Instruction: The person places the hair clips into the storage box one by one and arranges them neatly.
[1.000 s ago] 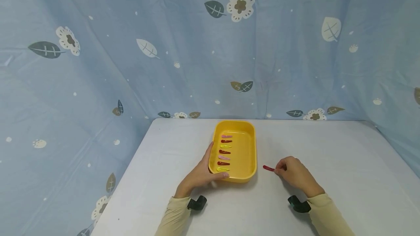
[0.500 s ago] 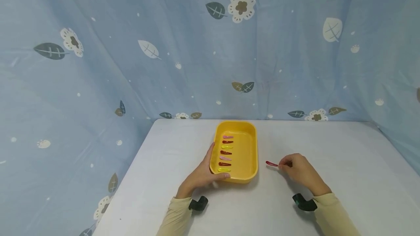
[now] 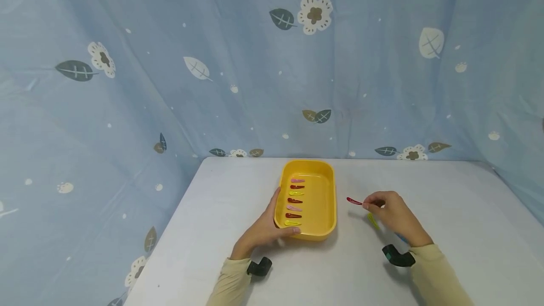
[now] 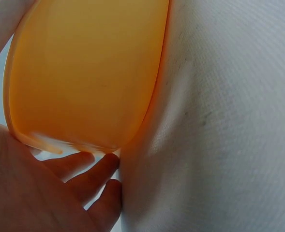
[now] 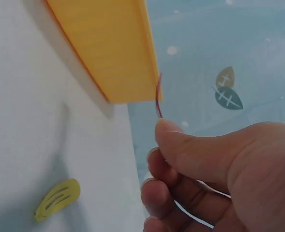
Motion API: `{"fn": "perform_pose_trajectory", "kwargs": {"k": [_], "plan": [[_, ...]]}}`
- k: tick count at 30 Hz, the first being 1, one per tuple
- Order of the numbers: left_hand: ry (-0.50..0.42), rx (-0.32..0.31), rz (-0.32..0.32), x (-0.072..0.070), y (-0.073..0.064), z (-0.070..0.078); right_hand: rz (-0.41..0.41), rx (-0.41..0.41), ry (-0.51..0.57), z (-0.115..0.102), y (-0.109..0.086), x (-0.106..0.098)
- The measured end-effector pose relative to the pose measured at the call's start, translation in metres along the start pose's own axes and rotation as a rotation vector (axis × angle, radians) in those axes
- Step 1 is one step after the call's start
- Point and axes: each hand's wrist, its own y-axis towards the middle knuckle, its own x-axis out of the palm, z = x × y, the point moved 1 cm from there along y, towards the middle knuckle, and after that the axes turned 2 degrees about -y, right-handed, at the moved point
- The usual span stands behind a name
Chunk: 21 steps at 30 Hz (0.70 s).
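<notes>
My left hand (image 3: 265,228) grips the near left corner of a yellow tray (image 3: 318,202), thumb over its rim and the other fingers along its outer side. Inside, a column of several snap hair clips (image 3: 294,200), pink, dark red and yellow, lies along the left half. To the right of the tray, my right hand (image 3: 391,214) pinches one end of a red hair clip (image 3: 353,200) between thumb and fingers, raised off the table. Below that hand a yellow hair clip (image 5: 58,199) lies on the table.
Something blue (image 3: 401,238) peeks out beside the right wrist, mostly hidden. The white table (image 3: 212,192) ends at a blue patterned curtain (image 3: 238,84) behind the tray and at the left. Each wrist wears a black camera mount (image 3: 259,267).
My right hand has lifted the red hair clip off the table and moved up and slightly right with it. The yellow clip below has come into view. The left hand keeps its grip.
</notes>
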Motion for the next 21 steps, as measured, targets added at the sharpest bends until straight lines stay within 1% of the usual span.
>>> {"fn": "perform_pose_trajectory", "kwargs": {"k": [5, 9, 16, 21], "plan": [[0.001, 0.009, 0.000, 0.001, 0.000, 0.000, 0.031, 0.002, 0.009, -0.001, 0.008, -0.001], [-0.002, 0.016, 0.000, 0.001, 0.001, -0.001, 0.049, -0.011, -0.004, -0.004, 0.016, -0.002], [-0.007, 0.009, -0.001, 0.001, 0.001, -0.001, 0.079, -0.076, 0.003, -0.010, 0.030, -0.005], [-0.002, 0.006, 0.000, 0.001, 0.000, 0.000, 0.079, -0.071, -0.008, -0.014, 0.040, -0.004]]}}
